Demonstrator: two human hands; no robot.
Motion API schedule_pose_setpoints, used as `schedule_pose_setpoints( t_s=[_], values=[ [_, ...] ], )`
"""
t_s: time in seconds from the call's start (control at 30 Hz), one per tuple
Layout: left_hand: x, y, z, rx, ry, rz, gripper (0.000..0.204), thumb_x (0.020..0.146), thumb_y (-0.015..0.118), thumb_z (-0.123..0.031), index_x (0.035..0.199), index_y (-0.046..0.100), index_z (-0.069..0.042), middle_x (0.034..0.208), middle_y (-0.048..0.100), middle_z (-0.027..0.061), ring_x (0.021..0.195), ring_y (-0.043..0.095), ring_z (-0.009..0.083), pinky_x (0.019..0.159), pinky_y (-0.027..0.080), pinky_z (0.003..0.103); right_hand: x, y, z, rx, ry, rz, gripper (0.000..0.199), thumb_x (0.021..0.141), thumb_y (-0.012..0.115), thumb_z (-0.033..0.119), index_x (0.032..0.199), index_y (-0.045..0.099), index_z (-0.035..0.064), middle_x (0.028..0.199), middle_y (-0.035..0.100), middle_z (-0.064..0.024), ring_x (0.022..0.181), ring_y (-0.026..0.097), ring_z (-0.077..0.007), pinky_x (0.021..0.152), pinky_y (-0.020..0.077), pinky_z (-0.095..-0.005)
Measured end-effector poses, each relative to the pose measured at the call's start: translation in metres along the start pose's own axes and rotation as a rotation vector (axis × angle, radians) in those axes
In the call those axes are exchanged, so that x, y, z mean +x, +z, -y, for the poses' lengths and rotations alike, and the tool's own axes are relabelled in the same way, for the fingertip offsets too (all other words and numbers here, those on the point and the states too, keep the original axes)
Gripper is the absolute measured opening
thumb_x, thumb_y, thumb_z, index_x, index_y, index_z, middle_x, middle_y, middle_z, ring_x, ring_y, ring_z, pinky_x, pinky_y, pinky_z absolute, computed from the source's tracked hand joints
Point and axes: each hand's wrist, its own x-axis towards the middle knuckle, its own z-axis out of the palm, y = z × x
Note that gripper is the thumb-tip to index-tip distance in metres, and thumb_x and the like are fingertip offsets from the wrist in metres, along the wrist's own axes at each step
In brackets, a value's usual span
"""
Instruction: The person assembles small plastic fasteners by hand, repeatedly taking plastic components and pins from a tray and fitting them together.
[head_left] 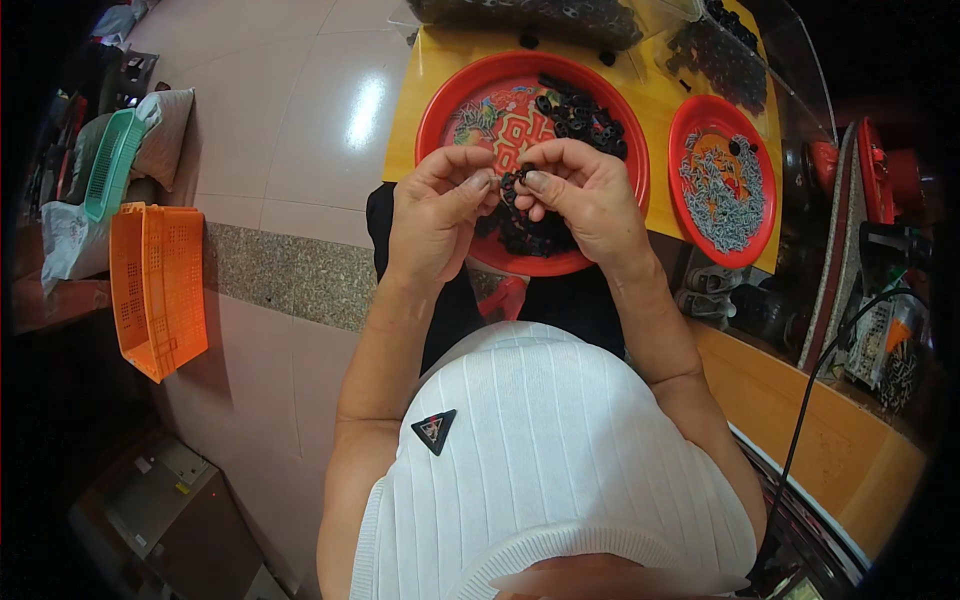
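Observation:
Above a round red tray (432, 120), my two hands meet with their fingertips close together. My right hand (595, 205) pinches a small black plastic part (518, 182) between thumb and fingers. The thumb and index finger of my left hand (435, 215) are pressed together right beside that part; whatever they hold is too small to make out. Black plastic parts (585, 118) are heaped along the tray's far right side, and more lie under my hands. On the tray's patterned bottom, small silvery screws (470, 125) are scattered at the left.
To the right, a smaller red tray (677, 150) holds many silvery screws (722, 205). Both trays rest on a yellow table (405, 120). Clear bins of black parts (715, 65) stand at the back. An orange crate (160, 290) sits on the floor at left; a black cable (800, 410) hangs at right.

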Motion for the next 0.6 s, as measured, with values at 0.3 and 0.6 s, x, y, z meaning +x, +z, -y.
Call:
schedule_pose_setpoints(
  t_s=[0.3,0.6],
  values=[
    [-0.009,0.018,0.003,0.121,0.179,-0.045,0.020,0.079,0.055,0.002,0.099,0.051,0.002,0.085,0.056,0.0047,0.075,0.054,0.0083,0.067,0.046,0.020,-0.013,0.016,0.005,-0.147,-0.055,-0.133,0.014,0.079,0.056,0.000,0.093,0.057,-0.0032,0.078,0.060,-0.0058,0.066,0.058,-0.0088,0.055,0.0477,-0.0193],
    [-0.012,0.019,0.005,0.262,0.190,-0.070,0.020,0.080,0.053,0.001,0.100,0.051,0.001,0.087,0.055,0.0029,0.077,0.052,0.0062,0.069,0.044,0.018,-0.016,0.019,0.008,-0.188,-0.054,-0.130,0.014,0.078,0.056,0.001,0.092,0.058,-0.0029,0.077,0.060,-0.0046,0.065,0.057,-0.0074,0.056,0.0480,-0.0191]
  ],
)
